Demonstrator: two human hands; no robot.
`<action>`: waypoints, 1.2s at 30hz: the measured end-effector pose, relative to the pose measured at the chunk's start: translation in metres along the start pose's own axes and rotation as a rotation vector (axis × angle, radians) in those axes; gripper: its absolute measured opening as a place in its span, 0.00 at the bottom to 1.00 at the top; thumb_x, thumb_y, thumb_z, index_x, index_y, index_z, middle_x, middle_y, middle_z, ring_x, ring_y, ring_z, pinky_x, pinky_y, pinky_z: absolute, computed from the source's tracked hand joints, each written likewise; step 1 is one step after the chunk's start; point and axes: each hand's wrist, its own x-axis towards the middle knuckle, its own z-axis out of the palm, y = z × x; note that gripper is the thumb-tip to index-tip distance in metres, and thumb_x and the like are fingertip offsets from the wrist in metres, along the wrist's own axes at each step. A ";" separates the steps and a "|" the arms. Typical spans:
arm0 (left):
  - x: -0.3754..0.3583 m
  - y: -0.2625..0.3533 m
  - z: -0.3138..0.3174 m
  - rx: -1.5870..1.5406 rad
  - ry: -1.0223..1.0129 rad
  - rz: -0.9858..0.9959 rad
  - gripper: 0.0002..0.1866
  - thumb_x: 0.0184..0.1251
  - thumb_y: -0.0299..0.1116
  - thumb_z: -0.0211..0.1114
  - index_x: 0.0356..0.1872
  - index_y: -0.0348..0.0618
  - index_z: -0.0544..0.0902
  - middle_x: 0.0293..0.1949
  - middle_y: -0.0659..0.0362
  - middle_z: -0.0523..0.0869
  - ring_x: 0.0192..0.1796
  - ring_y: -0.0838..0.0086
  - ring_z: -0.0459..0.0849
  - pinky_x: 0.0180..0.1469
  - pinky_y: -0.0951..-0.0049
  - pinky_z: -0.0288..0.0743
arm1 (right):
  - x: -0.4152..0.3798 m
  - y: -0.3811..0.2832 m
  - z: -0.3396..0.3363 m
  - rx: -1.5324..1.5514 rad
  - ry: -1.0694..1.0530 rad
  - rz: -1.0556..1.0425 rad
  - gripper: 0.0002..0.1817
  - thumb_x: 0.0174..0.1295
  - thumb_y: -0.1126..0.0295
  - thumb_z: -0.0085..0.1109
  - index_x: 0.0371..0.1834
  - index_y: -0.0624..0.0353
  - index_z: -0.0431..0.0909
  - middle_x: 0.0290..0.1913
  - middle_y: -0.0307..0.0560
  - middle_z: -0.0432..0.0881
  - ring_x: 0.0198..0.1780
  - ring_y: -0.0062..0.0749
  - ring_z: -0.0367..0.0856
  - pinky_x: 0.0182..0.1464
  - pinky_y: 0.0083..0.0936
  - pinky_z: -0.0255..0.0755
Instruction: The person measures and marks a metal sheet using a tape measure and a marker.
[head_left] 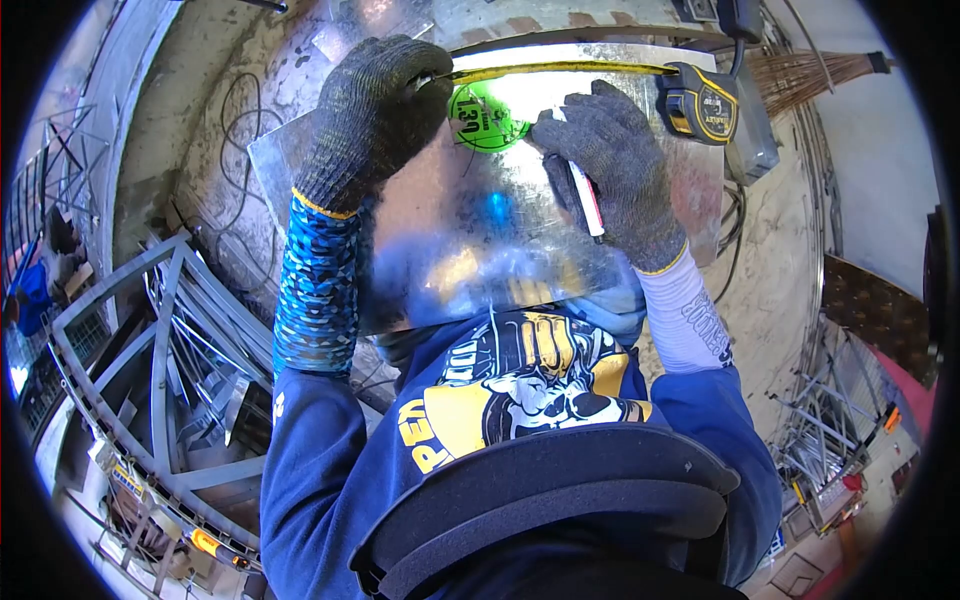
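Tape (560,69) spans the far side of the metal sheet (430,225), its end pinched by my left hand (385,120), marker (588,205) gripped in my right hand (625,165); I'd keep it taut and straight.

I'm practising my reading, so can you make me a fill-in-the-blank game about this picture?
1. The left hand holds the ____ blade of the tape measure.
2. The marker is in the ____ hand.
3. The round sticker on the metal sheet is coloured ____.
4. The right hand wears a dark ____.

Missing words: yellow; right; green; glove.
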 end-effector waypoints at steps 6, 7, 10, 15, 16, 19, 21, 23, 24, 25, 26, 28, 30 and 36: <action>0.002 0.003 -0.001 -0.092 0.077 0.018 0.10 0.59 0.27 0.75 0.42 0.42 0.87 0.40 0.49 0.90 0.43 0.51 0.88 0.48 0.57 0.82 | 0.002 -0.003 -0.001 -0.023 0.000 0.020 0.21 0.56 0.74 0.71 0.55 0.47 0.87 0.50 0.49 0.89 0.57 0.49 0.86 0.73 0.53 0.71; 0.001 0.003 -0.001 -0.089 0.078 0.016 0.10 0.59 0.27 0.75 0.42 0.42 0.87 0.40 0.49 0.90 0.43 0.51 0.88 0.48 0.57 0.82 | 0.002 -0.004 -0.002 -0.050 0.004 0.029 0.21 0.55 0.75 0.71 0.54 0.47 0.87 0.50 0.49 0.89 0.57 0.49 0.86 0.73 0.53 0.71; 0.000 0.002 0.001 -0.032 0.054 -0.008 0.10 0.61 0.27 0.74 0.44 0.41 0.88 0.40 0.50 0.90 0.45 0.55 0.89 0.49 0.61 0.83 | 0.002 -0.005 0.000 -0.008 0.010 0.044 0.21 0.55 0.74 0.71 0.54 0.48 0.87 0.49 0.48 0.89 0.57 0.49 0.86 0.72 0.53 0.71; 0.001 0.002 0.001 -0.020 0.056 -0.019 0.10 0.59 0.27 0.74 0.43 0.42 0.89 0.39 0.51 0.90 0.43 0.55 0.88 0.48 0.61 0.83 | 0.002 -0.004 0.002 0.014 0.030 0.032 0.20 0.56 0.74 0.72 0.54 0.49 0.87 0.50 0.48 0.88 0.57 0.50 0.86 0.71 0.54 0.73; 0.000 0.003 0.001 -0.020 0.057 -0.018 0.10 0.59 0.27 0.74 0.43 0.42 0.89 0.39 0.51 0.90 0.43 0.55 0.88 0.48 0.61 0.83 | 0.000 -0.006 0.000 0.008 0.021 0.030 0.20 0.56 0.74 0.72 0.54 0.49 0.87 0.50 0.48 0.88 0.57 0.50 0.86 0.71 0.54 0.73; 0.000 0.001 0.002 0.031 0.047 -0.013 0.09 0.60 0.27 0.74 0.42 0.42 0.88 0.38 0.51 0.90 0.42 0.54 0.88 0.47 0.60 0.82 | 0.002 -0.009 -0.002 0.018 0.010 0.027 0.20 0.56 0.73 0.72 0.54 0.50 0.87 0.50 0.49 0.88 0.57 0.50 0.86 0.70 0.54 0.73; 0.000 0.001 0.002 0.001 0.055 -0.003 0.09 0.59 0.27 0.74 0.42 0.42 0.88 0.38 0.50 0.89 0.42 0.53 0.88 0.47 0.60 0.82 | 0.002 -0.009 -0.003 0.010 0.010 0.021 0.20 0.56 0.73 0.72 0.54 0.50 0.87 0.50 0.49 0.88 0.57 0.50 0.86 0.70 0.53 0.74; 0.000 0.001 0.002 0.000 0.061 -0.005 0.10 0.59 0.27 0.74 0.42 0.42 0.88 0.38 0.50 0.89 0.42 0.53 0.88 0.47 0.60 0.82 | 0.002 -0.008 -0.003 0.002 0.010 0.016 0.20 0.56 0.73 0.72 0.54 0.50 0.87 0.50 0.49 0.88 0.57 0.50 0.86 0.70 0.53 0.74; 0.000 0.001 0.003 -0.001 0.066 -0.007 0.10 0.59 0.28 0.74 0.42 0.42 0.88 0.38 0.51 0.89 0.43 0.53 0.88 0.47 0.60 0.82 | 0.002 -0.008 -0.003 -0.001 0.001 0.015 0.20 0.56 0.73 0.72 0.54 0.50 0.87 0.49 0.50 0.88 0.56 0.50 0.87 0.70 0.52 0.74; 0.001 0.001 0.002 -0.001 0.065 -0.006 0.10 0.59 0.28 0.74 0.42 0.42 0.88 0.38 0.51 0.89 0.43 0.53 0.88 0.47 0.60 0.82 | 0.001 -0.007 -0.003 -0.004 -0.007 0.014 0.21 0.56 0.72 0.72 0.55 0.50 0.87 0.49 0.50 0.88 0.56 0.51 0.87 0.70 0.52 0.74; 0.001 0.001 0.002 0.015 0.054 -0.011 0.10 0.59 0.28 0.74 0.42 0.42 0.88 0.38 0.51 0.89 0.43 0.53 0.88 0.48 0.60 0.82 | 0.001 -0.007 -0.003 -0.005 -0.006 0.014 0.21 0.56 0.72 0.72 0.55 0.50 0.87 0.49 0.50 0.88 0.56 0.51 0.87 0.70 0.52 0.74; 0.001 0.001 0.002 0.032 0.042 -0.017 0.10 0.59 0.28 0.74 0.42 0.42 0.88 0.38 0.51 0.89 0.43 0.53 0.88 0.48 0.60 0.82 | 0.000 -0.006 -0.002 -0.017 -0.015 0.012 0.21 0.56 0.72 0.72 0.55 0.49 0.87 0.49 0.51 0.88 0.56 0.51 0.87 0.69 0.51 0.75; 0.000 0.001 0.003 0.024 0.059 -0.009 0.10 0.59 0.28 0.74 0.43 0.42 0.88 0.38 0.51 0.90 0.43 0.53 0.88 0.48 0.59 0.82 | -0.001 -0.005 -0.001 -0.011 -0.012 0.010 0.21 0.56 0.72 0.72 0.55 0.49 0.87 0.49 0.51 0.88 0.56 0.51 0.87 0.69 0.51 0.75; 0.000 -0.001 0.004 0.040 0.058 0.005 0.10 0.59 0.27 0.74 0.42 0.41 0.88 0.38 0.50 0.89 0.43 0.54 0.88 0.47 0.61 0.83 | -0.001 -0.005 0.001 0.004 0.004 0.019 0.21 0.56 0.73 0.72 0.55 0.48 0.87 0.50 0.51 0.87 0.56 0.51 0.86 0.70 0.51 0.75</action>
